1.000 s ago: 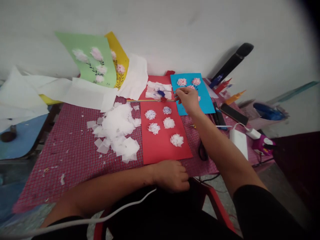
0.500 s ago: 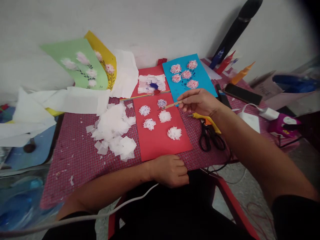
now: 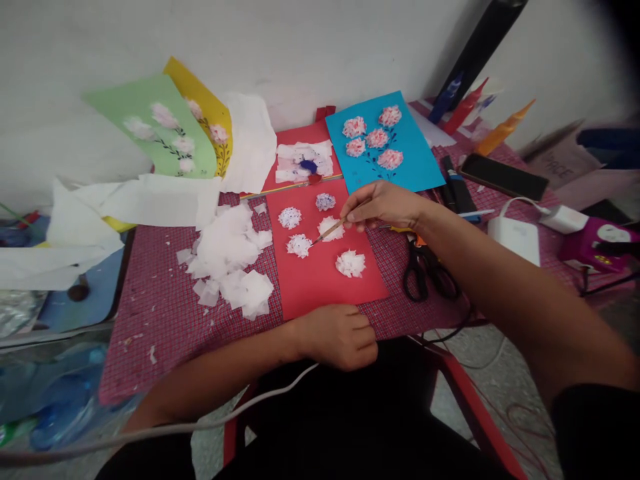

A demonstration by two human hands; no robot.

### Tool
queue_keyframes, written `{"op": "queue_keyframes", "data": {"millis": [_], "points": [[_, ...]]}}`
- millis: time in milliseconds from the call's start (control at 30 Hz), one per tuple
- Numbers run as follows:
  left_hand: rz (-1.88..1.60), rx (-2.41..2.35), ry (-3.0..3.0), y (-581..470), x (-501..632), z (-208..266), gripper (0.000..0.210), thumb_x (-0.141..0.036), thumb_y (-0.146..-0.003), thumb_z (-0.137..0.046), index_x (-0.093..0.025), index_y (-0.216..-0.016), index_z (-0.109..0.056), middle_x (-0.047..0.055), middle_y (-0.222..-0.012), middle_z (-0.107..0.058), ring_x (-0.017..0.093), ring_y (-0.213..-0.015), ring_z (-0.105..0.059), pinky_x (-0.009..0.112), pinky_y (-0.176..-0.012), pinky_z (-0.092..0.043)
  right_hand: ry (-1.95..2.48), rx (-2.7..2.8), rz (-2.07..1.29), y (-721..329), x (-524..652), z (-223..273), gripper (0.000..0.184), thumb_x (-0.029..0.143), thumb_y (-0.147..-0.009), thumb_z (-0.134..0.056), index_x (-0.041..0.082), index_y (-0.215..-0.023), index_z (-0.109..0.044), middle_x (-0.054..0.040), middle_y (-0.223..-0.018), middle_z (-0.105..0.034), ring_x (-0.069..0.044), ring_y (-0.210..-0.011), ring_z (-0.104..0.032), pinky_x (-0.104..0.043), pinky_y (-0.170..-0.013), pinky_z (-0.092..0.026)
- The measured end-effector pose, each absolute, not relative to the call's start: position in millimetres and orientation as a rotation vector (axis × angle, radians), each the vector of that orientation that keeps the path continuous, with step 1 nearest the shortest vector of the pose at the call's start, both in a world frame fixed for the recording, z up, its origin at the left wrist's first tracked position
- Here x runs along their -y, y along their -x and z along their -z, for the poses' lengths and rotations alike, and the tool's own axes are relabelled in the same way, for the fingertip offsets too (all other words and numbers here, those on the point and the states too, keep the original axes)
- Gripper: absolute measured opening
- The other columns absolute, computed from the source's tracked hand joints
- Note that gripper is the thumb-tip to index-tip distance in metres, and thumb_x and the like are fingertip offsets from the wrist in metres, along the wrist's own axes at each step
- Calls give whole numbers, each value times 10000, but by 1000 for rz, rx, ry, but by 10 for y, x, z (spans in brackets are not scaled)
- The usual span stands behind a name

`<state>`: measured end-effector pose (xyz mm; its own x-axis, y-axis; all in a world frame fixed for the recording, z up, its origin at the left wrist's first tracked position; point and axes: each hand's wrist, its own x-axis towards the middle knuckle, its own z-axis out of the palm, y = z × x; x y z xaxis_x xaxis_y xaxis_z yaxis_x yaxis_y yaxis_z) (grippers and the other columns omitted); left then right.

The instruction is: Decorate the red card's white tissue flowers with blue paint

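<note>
My right hand [image 3: 377, 205] pinches a thin paintbrush [image 3: 330, 231] over the red paper [image 3: 327, 288]. The brush tip is at the right edge of a white tissue flower [image 3: 299, 245] flecked with purple. Several fluffy tissue flowers sit on this sheet; the far one [image 3: 325, 201] is more purple, and the near right one [image 3: 351, 263] is white. Curled at the table's front edge, my left hand [image 3: 343, 337] rests by the bottom of the red paper; its fingertips are hidden. Behind lies a white tissue [image 3: 293, 155] with a dark blue paint blob [image 3: 309, 165].
White tissue squares [image 3: 225, 250] are heaped at left. A blue sheet [image 3: 365, 170] with pink-white flowers lies at back right. Black-handled scissors [image 3: 416, 280], a phone [image 3: 504, 177] and paint tubes [image 3: 465, 107] lie right. A green card [image 3: 145, 117] leans on the wall.
My right hand has moved the brush left and nearer, from beside the far purple flower to the flecked flower at the left. My left hand has stayed about where it was.
</note>
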<state>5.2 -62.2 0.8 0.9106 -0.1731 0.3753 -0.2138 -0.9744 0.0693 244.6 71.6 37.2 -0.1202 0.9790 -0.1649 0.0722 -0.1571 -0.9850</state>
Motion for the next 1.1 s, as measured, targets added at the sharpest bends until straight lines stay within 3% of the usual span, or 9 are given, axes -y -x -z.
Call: {"op": "queue_keyframes", "data": {"millis": [167, 300, 400, 567, 867, 1100], "points": [[-489, -131, -3031, 279, 683, -237, 159, -194, -995, -590, -171, -867, -683, 56, -838, -693, 176, -747, -616, 326, -651, -483, 1261, 1346, -1595, -2426, -644, -412, 184, 199, -648, -917, 193, -804, -819, -49, -712, -778, -149, -553, -652, -251, -440, -390], [-675, -798, -2862, 662, 775, -176, 181, -238, -988, -617, -198, -1128, -725, 95, -1170, -754, 227, -1052, -698, 398, -925, -593, 1223, 1453, -1620, -2392, -615, -446, 171, 263, -676, -894, 173, -802, -821, -78, -741, -787, -142, -535, -630, -250, -434, -381], [-770, -1029, -2783, 805, 801, -11, 246, -224, -960, -655, -202, -1196, -723, 121, -1271, -733, 260, -1141, -696, 444, -992, -599, 1267, 1420, -1554, -2355, -614, -431, 185, 203, -629, -927, 166, -767, -809, -73, -695, -770, -159, -527, -650, -259, -430, -407], [-899, -1173, -2698, 803, 757, 126, 213, -209, -964, -654, -204, -1168, -716, 113, -1264, -739, 253, -1152, -706, 461, -1013, -591, 1296, 1376, -1470, -2299, -621, -372, 214, 125, -592, -943, 184, -740, -801, -45, -640, -754, -169, -521, -667, -261, -421, -438], [-794, -1158, -2734, 784, 750, 113, 180, -236, -977, -642, -184, -1123, -732, 115, -1229, -746, 256, -1101, -705, 455, -978, -590, 1258, 1478, -1565, -2251, -614, -386, 181, 289, -634, -918, 210, -753, -807, -38, -712, -790, -125, -504, -634, -215, -396, -391], [-811, -1144, -2740, 770, 750, 111, 162, -230, -974, -651, -166, -1099, -732, 106, -1186, -753, 251, -1075, -699, 446, -972, -587, 1336, 1451, -1472, -2283, -596, -413, 200, 290, -640, -924, 189, -765, -805, -59, -724, -784, -141, -516, -639, -241, -411, -403]]}}
